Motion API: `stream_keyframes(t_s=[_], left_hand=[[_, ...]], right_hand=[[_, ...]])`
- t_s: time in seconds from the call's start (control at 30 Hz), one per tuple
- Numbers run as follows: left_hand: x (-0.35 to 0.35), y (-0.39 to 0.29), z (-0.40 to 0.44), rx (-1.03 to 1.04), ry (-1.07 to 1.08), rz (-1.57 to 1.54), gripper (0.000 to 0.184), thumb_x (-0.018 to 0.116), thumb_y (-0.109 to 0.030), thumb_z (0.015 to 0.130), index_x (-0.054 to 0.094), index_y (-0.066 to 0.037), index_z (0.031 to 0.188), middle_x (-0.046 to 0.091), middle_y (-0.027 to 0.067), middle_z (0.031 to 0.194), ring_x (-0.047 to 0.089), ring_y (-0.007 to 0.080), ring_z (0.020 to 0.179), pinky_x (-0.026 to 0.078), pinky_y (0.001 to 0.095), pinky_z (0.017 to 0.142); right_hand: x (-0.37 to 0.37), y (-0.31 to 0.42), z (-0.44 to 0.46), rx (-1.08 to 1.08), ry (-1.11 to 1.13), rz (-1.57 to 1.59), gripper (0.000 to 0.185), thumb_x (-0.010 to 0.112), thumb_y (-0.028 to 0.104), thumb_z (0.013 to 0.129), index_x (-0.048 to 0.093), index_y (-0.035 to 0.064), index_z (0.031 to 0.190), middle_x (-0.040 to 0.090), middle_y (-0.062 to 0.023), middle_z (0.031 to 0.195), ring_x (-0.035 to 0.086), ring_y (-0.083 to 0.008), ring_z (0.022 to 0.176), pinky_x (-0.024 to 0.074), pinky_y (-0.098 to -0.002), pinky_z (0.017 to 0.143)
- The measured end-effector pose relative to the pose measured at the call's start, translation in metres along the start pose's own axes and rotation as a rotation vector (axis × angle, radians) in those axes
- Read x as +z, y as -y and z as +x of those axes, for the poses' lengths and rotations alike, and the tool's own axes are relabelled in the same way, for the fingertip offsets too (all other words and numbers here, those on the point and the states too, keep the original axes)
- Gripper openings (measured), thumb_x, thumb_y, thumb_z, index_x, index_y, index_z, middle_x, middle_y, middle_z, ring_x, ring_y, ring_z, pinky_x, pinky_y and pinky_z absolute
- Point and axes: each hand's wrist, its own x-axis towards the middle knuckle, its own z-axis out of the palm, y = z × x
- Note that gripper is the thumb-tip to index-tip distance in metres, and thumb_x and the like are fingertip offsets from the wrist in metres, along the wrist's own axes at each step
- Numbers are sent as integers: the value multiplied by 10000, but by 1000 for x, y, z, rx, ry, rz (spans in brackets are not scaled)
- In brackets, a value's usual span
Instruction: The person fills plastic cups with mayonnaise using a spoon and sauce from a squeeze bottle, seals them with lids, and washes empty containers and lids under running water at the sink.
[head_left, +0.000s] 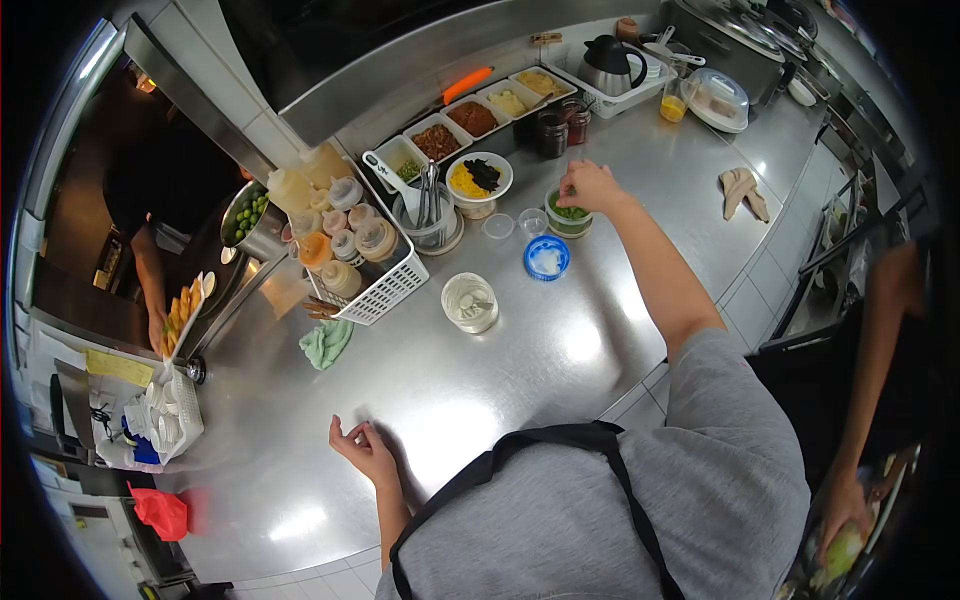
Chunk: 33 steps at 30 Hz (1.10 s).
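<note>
At the rim of a small tub of chopped green herbs [570, 212], my right hand [588, 187] has its fingers pinched together; whatever they hold is too small to make out. My left hand [364, 452] hovers over the steel counter at the lower left, fingers apart and holding nothing. Left of the herb tub lie a blue lid with white contents [546, 259], a small clear cup [532, 223] and a clear flat lid [498, 226]. A clear tub [469, 303] with a utensil inside stands mid-counter.
A white basket of sauce bottles [385, 290] and a green cloth [326, 343] are on the left. Ingredient trays [472, 117], dark jars [551, 134] and a steel jug [608, 66] line the back. One person's arm shows at left, another's [868, 370] at right.
</note>
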Motion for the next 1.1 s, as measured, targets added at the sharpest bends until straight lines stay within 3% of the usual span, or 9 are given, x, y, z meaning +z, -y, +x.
stream_keyframes(t_s=[0.23,0.4,0.63,0.7,0.83,0.93,1.0,1.07,1.1], left_hand=[[0,1,0,12,8,53,511,483,33,813,286,-11,1282,307,122,1220,519,135,844,438,213,631],[1,-9,1,-2,-31,-14,517,491,26,808,284,-25,1279,301,118,1244,507,150,881,431,236,667],[29,-99,22,209,27,-408,493,503,-2,825,302,-45,1272,375,96,1251,501,180,933,430,245,714],[35,-142,14,5,297,-663,461,493,-71,854,298,-52,1271,430,111,1189,502,215,978,445,318,779],[59,-188,3,-791,890,-1161,494,320,-435,918,318,-102,1282,430,142,1232,473,288,1103,444,381,849],[72,-180,-6,-992,1003,-1278,508,300,-471,913,369,-94,1247,453,141,1219,474,289,1108,442,399,874],[70,-163,-12,-1148,1019,-1408,438,340,-425,920,466,-70,1144,525,144,1121,519,263,1049,472,385,835],[62,-139,-16,-1192,960,-1453,410,367,-404,916,486,-64,1112,537,148,1098,536,258,1021,483,374,814],[55,-130,-19,-1241,897,-1498,383,394,-383,913,506,-57,1081,550,152,1075,553,254,994,494,362,793]], right_hand=[[5,-9,7,-13,-44,21,92,658,223,672,621,144,701,518,-18,907,496,-218,955,339,-480,777],[-11,-24,3,-160,-72,601,87,609,124,743,591,41,762,477,-14,851,539,-138,810,401,-283,724],[-53,12,-32,-154,-25,976,100,638,112,729,601,19,739,494,-30,839,504,-115,813,405,-247,717],[-72,45,-56,-378,-25,977,70,631,99,736,603,36,746,502,-27,842,507,-120,812,406,-248,718],[-77,125,-106,-720,190,955,89,639,130,760,603,50,778,500,-28,889,492,-115,827,412,-245,714],[-50,156,-128,-941,188,882,99,646,141,758,613,59,803,514,-31,895,501,-121,824,426,-260,702],[-45,154,-135,-840,244,884,82,645,130,753,621,76,810,534,-35,910,516,-130,826,431,-275,708],[-31,108,-119,-363,-29,834,100,615,132,777,617,94,870,546,-25,932,525,-132,834,432,-274,702],[-4,76,-104,-5,-229,1254,156,599,250,816,612,107,877,567,-42,873,538,-129,844,438,-275,709]])
